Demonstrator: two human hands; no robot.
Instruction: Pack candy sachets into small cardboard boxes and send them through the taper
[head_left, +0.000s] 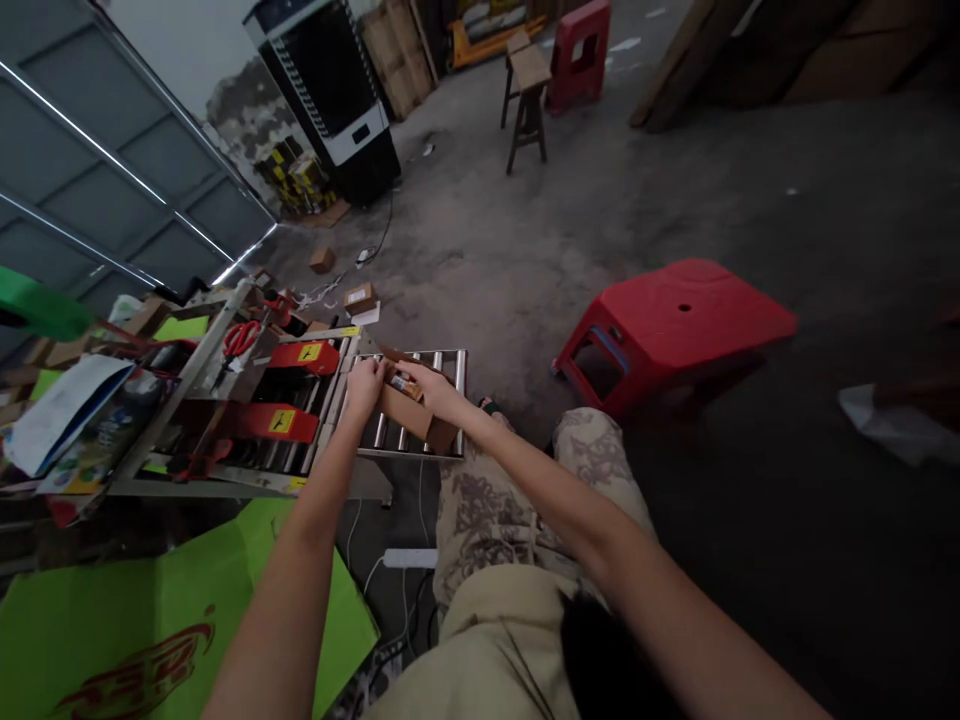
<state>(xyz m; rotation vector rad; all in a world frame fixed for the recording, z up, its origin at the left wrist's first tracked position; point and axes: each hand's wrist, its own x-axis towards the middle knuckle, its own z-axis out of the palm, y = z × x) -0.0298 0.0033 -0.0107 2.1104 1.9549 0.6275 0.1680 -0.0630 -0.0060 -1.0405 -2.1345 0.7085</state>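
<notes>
A small open cardboard box [405,409] stands on the metal rollers at the end of a roller conveyor [460,375], in front of my knees. Inside it lies a small packaged item [406,386] with an orange and white print, partly covered by my fingers. My left hand [365,386] is closed at the box's left edge. From the right, my right hand [435,388] reaches across the box's top, its fingers bent at the far edge above the item. Both sets of fingertips are small and partly hidden. One box flap hangs on the near right side.
Left of the box is a taping machine with red arms [304,357] and red scissors [241,339]. A lime-green bag [150,620] lies lower left, near a white power strip [409,558]. A red stool [675,320] stands right; an air cooler [330,90] stands behind.
</notes>
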